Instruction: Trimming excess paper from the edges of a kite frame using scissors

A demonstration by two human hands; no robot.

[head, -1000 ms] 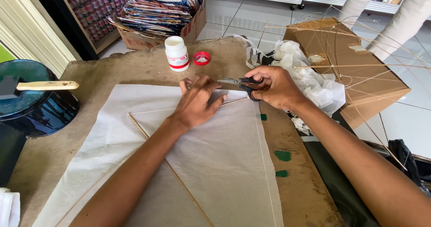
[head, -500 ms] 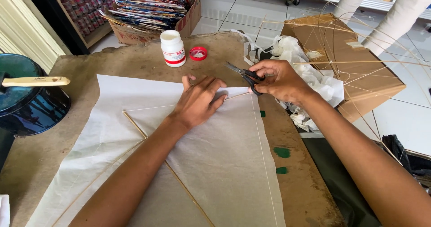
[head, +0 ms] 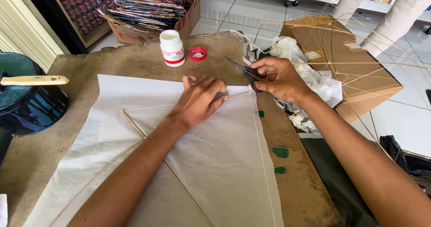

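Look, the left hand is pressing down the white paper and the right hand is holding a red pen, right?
Not quite. The head view shows the right hand holding black scissors, not a red pen. The left hand does press flat on the white paper.

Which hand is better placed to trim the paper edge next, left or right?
Probably the right hand: it holds the scissors beside the paper's top edge. The left hand lies flat on the paper.

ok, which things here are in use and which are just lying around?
In use: left hand pressing paper; right hand holding scissors; sticks.
Lying about: glue bottle, red cap, pot, cardboard box.
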